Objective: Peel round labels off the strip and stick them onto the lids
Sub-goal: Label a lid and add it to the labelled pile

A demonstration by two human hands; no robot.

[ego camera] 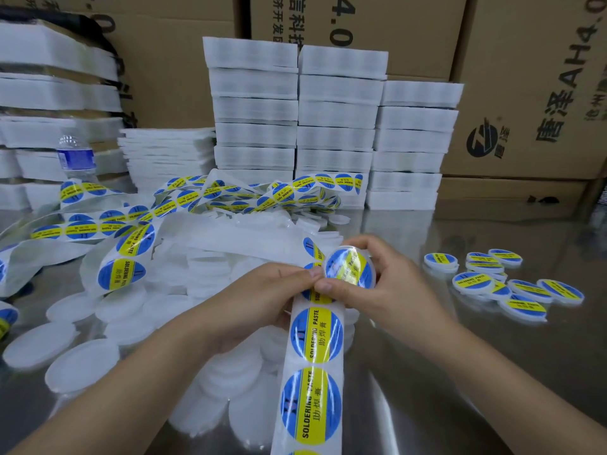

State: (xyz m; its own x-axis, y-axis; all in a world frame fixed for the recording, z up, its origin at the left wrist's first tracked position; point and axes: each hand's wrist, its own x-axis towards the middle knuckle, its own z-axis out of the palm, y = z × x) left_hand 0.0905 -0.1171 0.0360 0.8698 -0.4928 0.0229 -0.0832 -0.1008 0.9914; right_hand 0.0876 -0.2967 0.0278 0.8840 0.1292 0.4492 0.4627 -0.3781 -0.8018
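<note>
Two hands meet over the tabletop [460, 372] in the head view. The left hand [262, 300] has its grip clamped on the label strip [315, 356], thumb on top and fingers curled beneath, and the strip runs down toward the camera. The right hand [381, 284] has its grip clamped round a labelled lid [349, 266], held tilted just above the strip. Under the hands lies a heap of bare lids [210, 280]. Several finished lids [512, 284] lie well apart on the right. Foam stacks [335, 126] and cardboard boxes [525, 77] stand behind.
</note>
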